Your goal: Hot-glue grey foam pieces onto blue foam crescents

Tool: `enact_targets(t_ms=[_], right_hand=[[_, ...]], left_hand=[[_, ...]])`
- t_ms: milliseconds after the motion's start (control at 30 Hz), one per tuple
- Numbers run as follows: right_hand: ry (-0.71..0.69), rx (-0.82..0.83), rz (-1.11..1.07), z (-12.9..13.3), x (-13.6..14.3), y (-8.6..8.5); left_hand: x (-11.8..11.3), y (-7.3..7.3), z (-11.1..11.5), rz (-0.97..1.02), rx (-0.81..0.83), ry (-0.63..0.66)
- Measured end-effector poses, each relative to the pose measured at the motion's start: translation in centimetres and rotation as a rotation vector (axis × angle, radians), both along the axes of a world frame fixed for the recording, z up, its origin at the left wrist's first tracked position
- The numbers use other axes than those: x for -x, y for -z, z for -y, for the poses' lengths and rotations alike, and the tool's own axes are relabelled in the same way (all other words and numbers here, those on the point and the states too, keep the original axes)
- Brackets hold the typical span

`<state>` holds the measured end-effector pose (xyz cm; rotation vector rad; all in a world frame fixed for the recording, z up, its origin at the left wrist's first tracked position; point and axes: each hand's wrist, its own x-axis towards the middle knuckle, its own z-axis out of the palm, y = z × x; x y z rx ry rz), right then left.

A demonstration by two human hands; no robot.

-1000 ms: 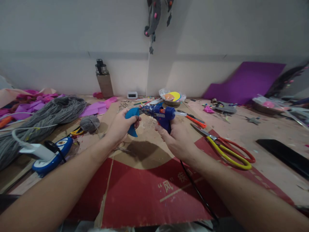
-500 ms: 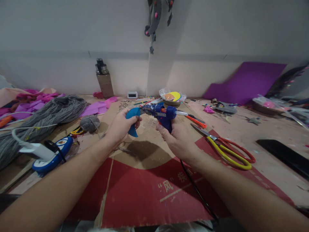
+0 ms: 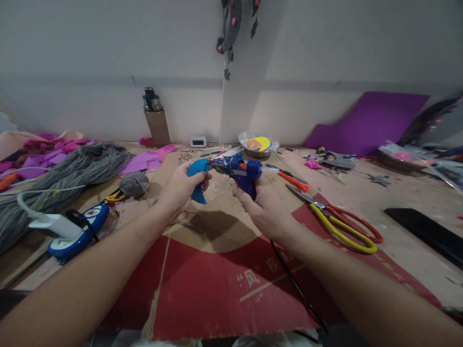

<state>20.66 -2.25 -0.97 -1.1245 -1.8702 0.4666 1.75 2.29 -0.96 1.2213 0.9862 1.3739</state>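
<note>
Landmark: the blue glue gun [image 3: 246, 172], held above the cardboard [image 3: 213, 294], nozzle pointing left, clear glue stick [image 3: 270, 170] projecting from its rear.

Left hand [image 3: 181, 189]: left of the glue gun, nearly closed. Thumb and fingers pinch a blue crescent piece [image 3: 196, 168], with one horn above the grip and one below. The piece is just beside the nozzle; whether the two touch cannot be told.

Right hand [image 3: 269, 209]: below and behind the glue gun's body, closed around its handle, thumb along the near side. The trigger finger is hidden. A black cord [image 3: 294, 284] runs from below this hand toward the near edge.

Surroundings, all relative to the glue gun:
- Right and nearer: large scissors [image 3: 318, 206], blades slightly parted, one handle red, one yellow. Well apart, farther right, a black flat object [image 3: 427, 233].
- Just right: an orange-handled tool [image 3: 297, 182].
- Behind: a dish [image 3: 257, 153] with yellow and orange pieces.
- Left, beyond the left hand: a ball of grey yarn [image 3: 134, 185], then a long grey yarn bundle [image 3: 87, 164] on the tabletop [image 3: 34, 277].
</note>
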Motion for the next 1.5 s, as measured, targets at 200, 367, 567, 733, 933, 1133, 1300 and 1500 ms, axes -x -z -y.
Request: enact_targets(t_ms=[200,367,567,733,933,1133,1300,1500], right_hand=[[-0.007,-0.001,0.018,-0.1,0.0,0.2],[-0.007,-0.006,0.038,0.1,0.1,0.0],[-0.007,-0.003,0.051,0.1,0.1,-0.1],[-0.004,-0.018,0.045,0.1,0.1,-0.1],[0.006,-0.026,0.064,0.0,0.0,0.0],[-0.003,-0.014,0.053,-0.1,0.0,0.1],[0.006,0.043,-0.05,0.0,-0.3,-0.2],[-0.053,0.334,-0.362,-2.7,-1.4,1.0]], left_hand=[[0.0,-0.5,0.2,0.013,-0.011,-0.023],[-0.2,-1.1,0.4,0.036,-0.011,-0.05],[0.0,-1.0,0.2,0.068,0.003,-0.054],[-0.1,-1.1,0.4,0.043,-0.002,-0.045],[-0.1,-1.1,0.4,0.034,0.0,-0.04],[-0.1,-1.2,0.2,0.075,0.017,-0.083],[0.1,-1.1,0.1,0.096,0.038,-0.085],[0.6,-0.6,-0.2,0.142,0.015,-0.077]])
